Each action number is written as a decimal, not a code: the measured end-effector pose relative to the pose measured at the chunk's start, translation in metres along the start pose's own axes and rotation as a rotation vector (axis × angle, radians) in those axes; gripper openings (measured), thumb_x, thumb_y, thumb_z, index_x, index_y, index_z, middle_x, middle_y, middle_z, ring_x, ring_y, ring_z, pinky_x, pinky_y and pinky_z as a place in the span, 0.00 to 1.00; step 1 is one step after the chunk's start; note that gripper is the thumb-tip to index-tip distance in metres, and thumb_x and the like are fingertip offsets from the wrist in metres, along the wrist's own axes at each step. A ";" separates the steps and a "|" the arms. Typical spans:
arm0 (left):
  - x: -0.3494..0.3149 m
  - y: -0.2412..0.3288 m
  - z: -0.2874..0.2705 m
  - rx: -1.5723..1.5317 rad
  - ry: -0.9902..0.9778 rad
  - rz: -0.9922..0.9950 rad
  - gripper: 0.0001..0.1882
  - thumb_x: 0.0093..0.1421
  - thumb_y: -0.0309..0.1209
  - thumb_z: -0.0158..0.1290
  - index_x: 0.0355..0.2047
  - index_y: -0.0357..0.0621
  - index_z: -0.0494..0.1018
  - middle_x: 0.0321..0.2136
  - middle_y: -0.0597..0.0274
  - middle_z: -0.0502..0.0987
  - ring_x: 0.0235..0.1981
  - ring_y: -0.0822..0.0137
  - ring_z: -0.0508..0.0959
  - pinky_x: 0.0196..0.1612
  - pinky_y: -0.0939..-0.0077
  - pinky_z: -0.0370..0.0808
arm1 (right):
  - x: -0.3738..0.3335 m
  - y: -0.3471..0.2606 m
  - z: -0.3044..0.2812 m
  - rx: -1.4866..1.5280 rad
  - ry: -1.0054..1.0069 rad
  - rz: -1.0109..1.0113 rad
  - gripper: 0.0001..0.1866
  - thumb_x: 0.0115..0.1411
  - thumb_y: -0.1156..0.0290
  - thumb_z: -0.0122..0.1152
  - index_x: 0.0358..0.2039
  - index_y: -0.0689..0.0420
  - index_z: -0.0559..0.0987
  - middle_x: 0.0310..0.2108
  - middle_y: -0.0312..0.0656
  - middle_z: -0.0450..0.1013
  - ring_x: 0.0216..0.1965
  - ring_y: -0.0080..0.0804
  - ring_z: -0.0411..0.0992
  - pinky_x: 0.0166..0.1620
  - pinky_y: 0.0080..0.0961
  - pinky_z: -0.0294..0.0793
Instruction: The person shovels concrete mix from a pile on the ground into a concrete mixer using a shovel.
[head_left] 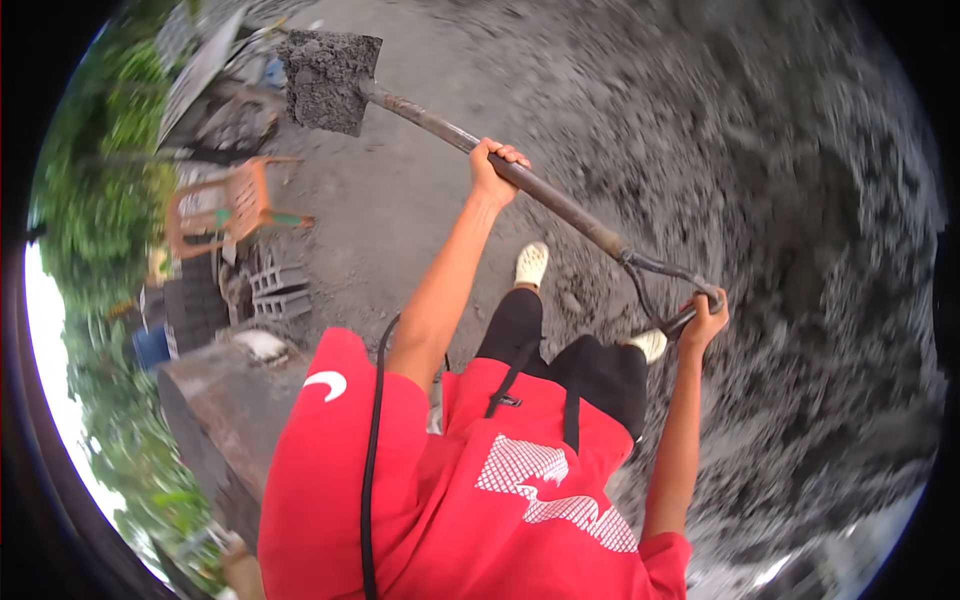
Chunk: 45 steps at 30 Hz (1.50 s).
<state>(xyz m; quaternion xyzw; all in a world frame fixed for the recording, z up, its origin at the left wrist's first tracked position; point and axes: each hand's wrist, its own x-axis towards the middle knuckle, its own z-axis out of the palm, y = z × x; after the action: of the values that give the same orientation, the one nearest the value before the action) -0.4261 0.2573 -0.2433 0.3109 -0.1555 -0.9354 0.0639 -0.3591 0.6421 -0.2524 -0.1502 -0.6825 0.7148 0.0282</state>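
Observation:
I hold a long-handled shovel slantwise before me, its blade up at the far left and its grip low at the right. Dark grey, wet-looking sand or mortar is heaped on the blade. My left hand wraps round the shaft partway down from the blade. At the other end, my right hand is closed on the forked D-shaped grip. The blade hangs above the grey ground, apart from the pile.
A large mound of dark grey sand fills the right side. To the left stand an orange plastic chair, hollow concrete blocks, a blue container and a rusty-brown box-like surface. Loose sheets lean at far left.

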 end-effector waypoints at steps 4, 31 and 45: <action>-0.122 0.173 0.061 -0.096 -0.223 0.317 0.08 0.43 0.27 0.44 0.13 0.50 0.57 0.12 0.71 0.59 0.17 0.74 0.62 0.29 0.75 0.66 | -0.015 -0.092 0.129 0.231 -0.287 -0.176 0.08 0.45 0.79 0.47 0.29 0.65 0.70 0.19 0.40 0.67 0.17 0.24 0.67 0.20 0.23 0.71; -0.543 0.338 -0.157 -0.334 -0.356 1.497 0.08 0.50 0.32 0.52 0.25 0.43 0.67 0.20 0.66 0.67 0.23 0.71 0.69 0.30 0.75 0.68 | -0.250 -0.275 0.261 0.210 -1.535 -0.610 0.12 0.35 0.82 0.58 0.24 0.58 0.71 0.23 0.40 0.69 0.23 0.28 0.68 0.26 0.24 0.66; -0.125 -0.202 -0.110 -0.180 0.243 -0.294 0.08 0.43 0.29 0.46 0.13 0.48 0.58 0.13 0.67 0.60 0.16 0.69 0.62 0.28 0.70 0.65 | -0.109 -0.125 -0.258 -0.651 0.420 0.239 0.12 0.46 0.80 0.52 0.33 0.58 0.68 0.18 0.35 0.63 0.16 0.19 0.62 0.17 0.21 0.61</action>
<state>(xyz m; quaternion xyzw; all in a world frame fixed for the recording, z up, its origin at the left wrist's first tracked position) -0.2643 0.4477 -0.3233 0.4341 -0.0156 -0.9003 -0.0277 -0.2103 0.8730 -0.1162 -0.3721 -0.8303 0.4134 0.0347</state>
